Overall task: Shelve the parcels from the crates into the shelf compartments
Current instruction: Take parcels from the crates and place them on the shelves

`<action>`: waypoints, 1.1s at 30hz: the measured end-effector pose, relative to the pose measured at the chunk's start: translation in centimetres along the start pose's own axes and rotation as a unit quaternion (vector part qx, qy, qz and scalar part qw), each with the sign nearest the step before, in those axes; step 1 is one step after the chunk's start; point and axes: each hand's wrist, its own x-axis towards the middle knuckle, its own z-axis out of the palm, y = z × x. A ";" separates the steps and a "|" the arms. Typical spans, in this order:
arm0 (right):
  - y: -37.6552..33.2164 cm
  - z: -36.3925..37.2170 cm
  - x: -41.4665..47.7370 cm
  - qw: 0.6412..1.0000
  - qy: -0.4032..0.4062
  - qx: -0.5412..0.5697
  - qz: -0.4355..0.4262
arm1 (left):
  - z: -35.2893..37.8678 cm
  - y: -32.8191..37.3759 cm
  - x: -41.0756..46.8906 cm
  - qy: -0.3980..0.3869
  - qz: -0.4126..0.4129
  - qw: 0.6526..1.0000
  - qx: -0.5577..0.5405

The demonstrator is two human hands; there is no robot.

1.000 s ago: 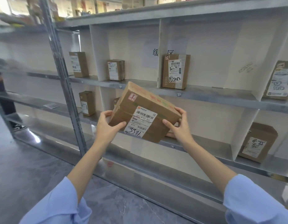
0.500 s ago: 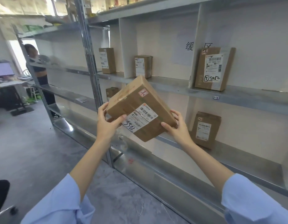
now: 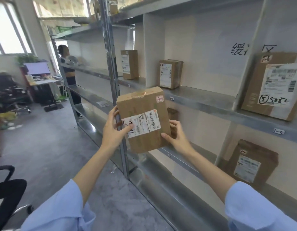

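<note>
A brown cardboard parcel (image 3: 142, 120) with a white barcode label and a small red-edged sticker is held upright in the air, directly in front of the grey perforated metal upright (image 3: 109, 55) of the shelf and reaching to that upright's right. It is carried at the level between two boards of the grey metal shelf (image 3: 202, 99) and rests on neither.

The left hand (image 3: 113, 130) grips the parcel's left edge in front of the upright. Its thumb is laid across the label, and its fingers (image 3: 114, 111) are curled round the edge behind. The right hand (image 3: 177, 135) grips the lower right edge, just right of the upright. Its thumb is pressed to the front face, and its fingers (image 3: 176, 123) are bent round the side.

Right of the upright, on the upper board, the following stand in separate compartments:
- a tall narrow brown parcel (image 3: 129, 64), nearest the upright;
- a squat taped brown parcel (image 3: 170, 73);
- a large brown parcel marked 5082 (image 3: 271, 85), farthest from the upright.

One board lower, far right of the upright, a creased brown parcel (image 3: 251, 164) is noted.

Left of the upright, a second person (image 3: 69, 72) stands at the shelf's far end, beside a lit computer monitor (image 3: 36, 68).
</note>
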 end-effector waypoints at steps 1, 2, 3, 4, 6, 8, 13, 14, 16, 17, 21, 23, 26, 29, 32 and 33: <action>0.3 0.2 0.8 1.000 -0.012 -0.011 -0.002 | 0.4 -0.5 0.4 -0.007 0.006 1.000 0.020; 0.5 0.5 1.5 1.000 -0.023 -0.015 -0.003 | 0.8 -0.9 0.6 -0.014 0.016 0.999 0.043; 0.7 0.9 2.2 0.999 -0.030 -0.019 -0.003 | 1.1 -1.4 1.0 -0.020 0.031 0.997 0.066; 0.9 1.3 2.9 0.999 -0.033 -0.023 -0.006 | 1.2 -1.9 1.4 -0.024 0.048 0.995 0.087; 1.5 1.8 4.1 0.999 -0.032 -0.026 -0.013 | 1.3 -2.7 2.7 -0.028 0.068 0.991 0.113; 2.0 2.1 5.4 0.999 -0.028 -0.018 -0.008 | 1.1 -3.4 4.1 -0.031 0.069 0.990 0.115; 3.1 2.8 8.8 0.998 -0.033 -0.042 0.019 | -0.2 -5.6 7.3 -0.049 0.040 0.992 0.106; 3.3 3.0 9.4 0.998 -0.038 -0.044 0.021 | -0.6 -6.2 7.9 -0.051 0.032 0.993 0.104; 3.9 3.6 10.7 0.998 -0.042 -0.046 0.026 | -1.3 -7.7 9.3 -0.059 0.019 0.993 0.102; 4.2 4.0 11.4 0.998 -0.038 -0.046 0.027 | -1.7 -8.5 10.0 -0.064 0.015 0.993 0.103; 5.4 6.4 14.3 0.998 -0.027 -0.043 0.038 | -3.8 -11.8 13.3 -0.092 0.002 0.990 0.103; 5.7 8.1 16.0 0.998 -0.024 -0.044 0.047 | -5.1 -13.7 15.4 -0.106 0.006 0.989 0.102; 6.1 11.1 18.7 0.998 -0.019 -0.044 0.051 | -7.4 -16.7 18.9 -0.125 0.004 0.987 0.101; 6.9 14.3 21.1 0.997 -0.007 -0.051 0.048 | -10.0 -19.8 22.0 -0.145 -0.003 0.984 0.105; 8.0 17.1 22.9 0.997 0.015 -0.043 0.055 | -11.8 -22.2 24.8 -0.173 -0.003 0.979 0.106; 8.4 17.8 23.3 0.997 0.021 -0.041 0.057 | -12.2 -22.9 25.7 -0.184 0.001 0.977 0.105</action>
